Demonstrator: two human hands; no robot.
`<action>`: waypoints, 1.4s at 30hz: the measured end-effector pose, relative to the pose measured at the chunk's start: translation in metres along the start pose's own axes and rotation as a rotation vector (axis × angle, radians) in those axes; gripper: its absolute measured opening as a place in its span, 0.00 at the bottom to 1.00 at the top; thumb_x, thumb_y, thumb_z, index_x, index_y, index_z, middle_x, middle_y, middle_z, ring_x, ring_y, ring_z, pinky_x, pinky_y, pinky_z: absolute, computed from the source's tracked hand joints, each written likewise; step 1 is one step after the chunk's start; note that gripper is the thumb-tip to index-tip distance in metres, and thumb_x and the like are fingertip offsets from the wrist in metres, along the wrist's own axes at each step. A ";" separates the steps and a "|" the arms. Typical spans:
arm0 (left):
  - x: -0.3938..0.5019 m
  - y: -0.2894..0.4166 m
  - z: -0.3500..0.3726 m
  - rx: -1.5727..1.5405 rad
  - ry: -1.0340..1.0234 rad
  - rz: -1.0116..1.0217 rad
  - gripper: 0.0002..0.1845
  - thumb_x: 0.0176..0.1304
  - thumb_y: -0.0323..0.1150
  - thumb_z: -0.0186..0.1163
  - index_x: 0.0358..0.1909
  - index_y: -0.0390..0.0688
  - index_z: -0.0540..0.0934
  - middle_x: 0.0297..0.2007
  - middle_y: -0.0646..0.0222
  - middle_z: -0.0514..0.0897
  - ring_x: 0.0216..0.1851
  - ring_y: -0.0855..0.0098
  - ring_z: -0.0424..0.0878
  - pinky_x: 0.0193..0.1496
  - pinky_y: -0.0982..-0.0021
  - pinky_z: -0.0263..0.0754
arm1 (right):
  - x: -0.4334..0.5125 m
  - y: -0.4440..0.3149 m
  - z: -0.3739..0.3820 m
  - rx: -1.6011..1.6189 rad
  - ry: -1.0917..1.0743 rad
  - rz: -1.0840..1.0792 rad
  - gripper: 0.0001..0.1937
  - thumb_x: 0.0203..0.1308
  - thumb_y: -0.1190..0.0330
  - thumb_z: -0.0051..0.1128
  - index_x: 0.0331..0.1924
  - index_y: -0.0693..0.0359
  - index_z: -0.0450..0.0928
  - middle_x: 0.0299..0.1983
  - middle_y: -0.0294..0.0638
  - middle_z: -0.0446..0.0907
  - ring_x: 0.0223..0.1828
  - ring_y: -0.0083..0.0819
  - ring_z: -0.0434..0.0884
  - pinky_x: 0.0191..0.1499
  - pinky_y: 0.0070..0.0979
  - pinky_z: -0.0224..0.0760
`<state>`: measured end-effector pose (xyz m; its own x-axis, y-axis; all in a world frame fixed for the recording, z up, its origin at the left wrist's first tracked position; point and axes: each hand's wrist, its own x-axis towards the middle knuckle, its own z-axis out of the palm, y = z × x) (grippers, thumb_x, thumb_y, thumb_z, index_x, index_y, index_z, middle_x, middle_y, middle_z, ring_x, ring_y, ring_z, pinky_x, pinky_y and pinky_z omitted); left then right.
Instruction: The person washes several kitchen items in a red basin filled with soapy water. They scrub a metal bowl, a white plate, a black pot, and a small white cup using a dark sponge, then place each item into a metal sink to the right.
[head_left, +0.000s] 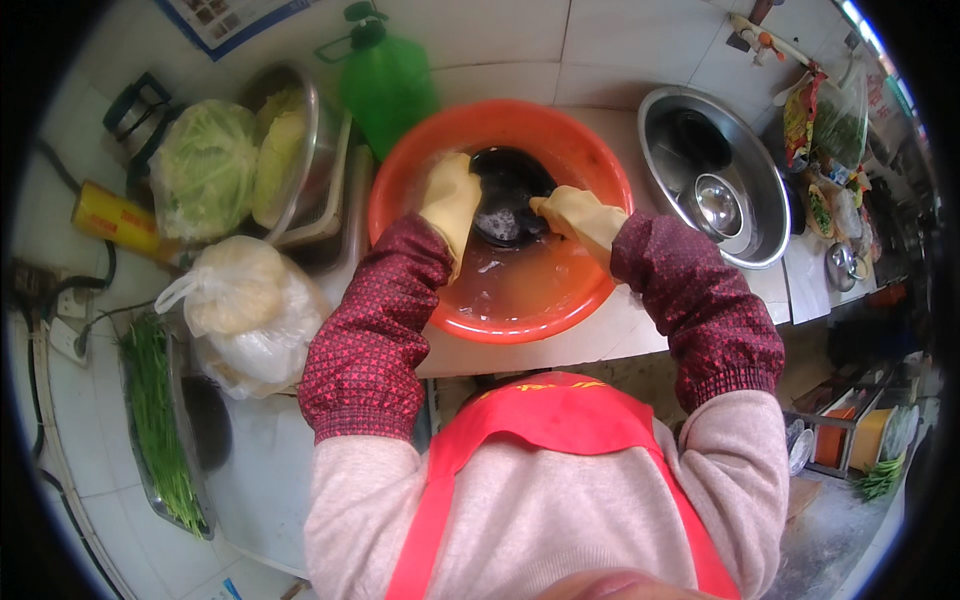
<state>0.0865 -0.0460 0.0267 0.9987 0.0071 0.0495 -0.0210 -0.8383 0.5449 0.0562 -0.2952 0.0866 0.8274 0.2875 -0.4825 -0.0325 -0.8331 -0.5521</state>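
Both my hands wear pale yellow rubber gloves and are inside a large orange plastic basin (501, 330). A black bowl (512, 169) with a wet, shiny inside sits tilted in the basin, and some foam clings to it. My left hand (452, 196) grips the bowl at its left rim. On the opposite side, my right hand (576, 214) has its fingers bent onto the right rim; its palm side is hidden. Cloudy water (517, 281) with a few bubbles fills the lower part of the basin.
Right of the basin stands a steel basin (776, 217) holding a small metal bowl (716, 206) and a black bowl (699, 139). A green plastic jug (390, 86) is behind. Bagged cabbage (206, 172), a tied plastic bag (251, 315) and a tray of green stalks (161, 427) line the left.
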 end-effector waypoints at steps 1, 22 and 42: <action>-0.002 0.000 0.000 -0.001 0.000 -0.034 0.23 0.77 0.39 0.71 0.68 0.39 0.89 0.71 0.43 0.87 0.74 0.40 0.83 0.79 0.46 0.76 | -0.004 0.000 -0.001 -0.102 0.025 -0.119 0.19 0.85 0.61 0.57 0.48 0.70 0.92 0.37 0.55 0.88 0.46 0.52 0.91 0.53 0.44 0.82; -0.013 -0.004 -0.003 -0.141 -0.098 -0.174 0.34 0.84 0.63 0.61 0.60 0.38 0.90 0.63 0.41 0.91 0.68 0.39 0.86 0.73 0.46 0.79 | 0.075 0.005 0.083 -0.155 0.054 -0.710 0.19 0.78 0.73 0.61 0.68 0.57 0.90 0.60 0.57 0.92 0.63 0.59 0.91 0.64 0.46 0.85; -0.024 0.017 -0.007 -0.285 -0.239 -0.451 0.30 0.86 0.57 0.61 0.62 0.37 0.88 0.52 0.50 0.94 0.42 0.51 0.95 0.43 0.50 0.95 | 0.090 -0.016 0.070 0.272 -0.188 -0.237 0.16 0.71 0.72 0.62 0.58 0.58 0.94 0.44 0.56 0.93 0.49 0.50 0.95 0.50 0.44 0.84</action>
<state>0.0620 -0.0567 0.0406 0.8936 0.1785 -0.4118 0.4304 -0.6010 0.6734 0.0921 -0.2228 0.0045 0.7139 0.5585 -0.4223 -0.0214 -0.5855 -0.8104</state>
